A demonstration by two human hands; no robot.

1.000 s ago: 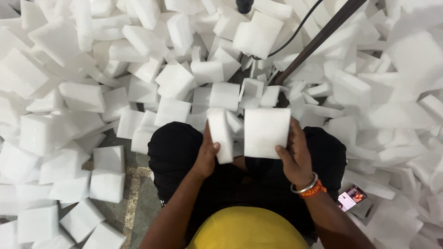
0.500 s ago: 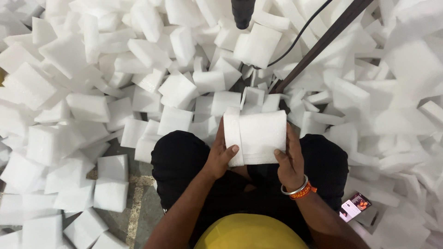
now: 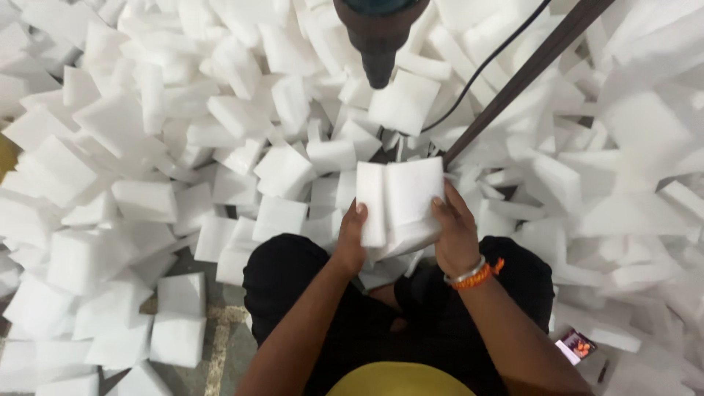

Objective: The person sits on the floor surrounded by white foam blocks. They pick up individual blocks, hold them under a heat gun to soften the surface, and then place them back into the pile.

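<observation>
I sit on the floor with black-trousered knees apart. Both hands hold white foam blocks [image 3: 402, 204] pressed together side by side in front of my chest. My left hand [image 3: 350, 238] grips the narrower left block along its edge. My right hand [image 3: 455, 233], with an orange and silver bangle at the wrist, holds the wider right block, fingers on its face. The blocks stand upright just under a dark tool nose [image 3: 379, 40] hanging from the top of the view.
Heaps of loose white foam blocks [image 3: 147, 169] surround me on every side. A dark slanted pole [image 3: 524, 73] and a black cable [image 3: 491, 62] run up to the right. A phone [image 3: 576, 346] lies on the floor by my right knee.
The two blocks, held apart a second ago, have come together into one pair. My view has shifted closer, and the dark tool has come into view at the top.
</observation>
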